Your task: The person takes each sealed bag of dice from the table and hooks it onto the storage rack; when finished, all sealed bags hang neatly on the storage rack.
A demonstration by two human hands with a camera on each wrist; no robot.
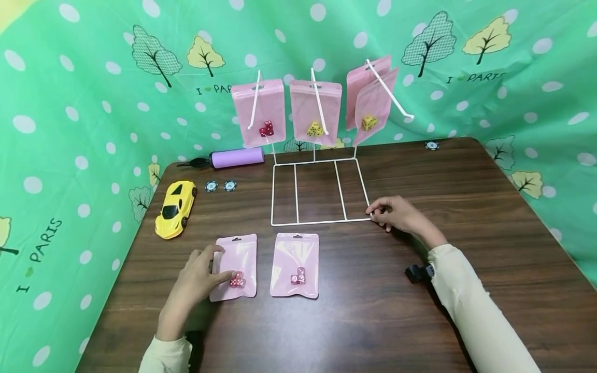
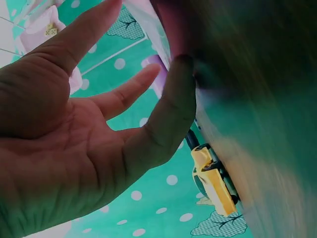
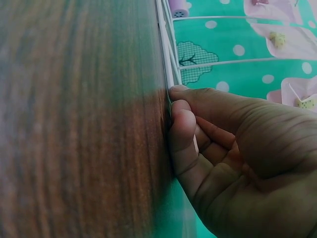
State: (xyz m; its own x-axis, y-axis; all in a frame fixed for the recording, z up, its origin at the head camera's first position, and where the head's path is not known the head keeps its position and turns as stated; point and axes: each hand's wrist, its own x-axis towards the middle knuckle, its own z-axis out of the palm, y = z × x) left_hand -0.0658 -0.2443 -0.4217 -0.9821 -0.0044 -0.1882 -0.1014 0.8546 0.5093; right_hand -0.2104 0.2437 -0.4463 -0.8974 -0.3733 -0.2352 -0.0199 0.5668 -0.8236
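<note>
My right hand (image 1: 403, 215) pinches the front right corner of a white wire display rack (image 1: 322, 222), thumb against fingers in the right wrist view. Pink zip bags with dice hang on its hooks: a left bag with red dice (image 1: 272, 106), a middle bag with yellow dice (image 1: 303, 109), and two bags on the right hook, the front one (image 1: 375, 106) showing yellow dice. My left hand (image 1: 196, 274) touches the left edge of a flat pink bag with red dice (image 1: 244, 254), thumb and fingers spread apart. A similar pink bag (image 1: 284, 259) lies to its right.
A yellow toy car (image 1: 177, 207) stands at the left. Behind it lie a purple hand pump (image 1: 238, 157) and two poker chips (image 1: 230, 185). Another chip (image 1: 431, 145) is at the back right. A dotted green curtain (image 1: 550, 103) surrounds the wooden table (image 1: 354, 321).
</note>
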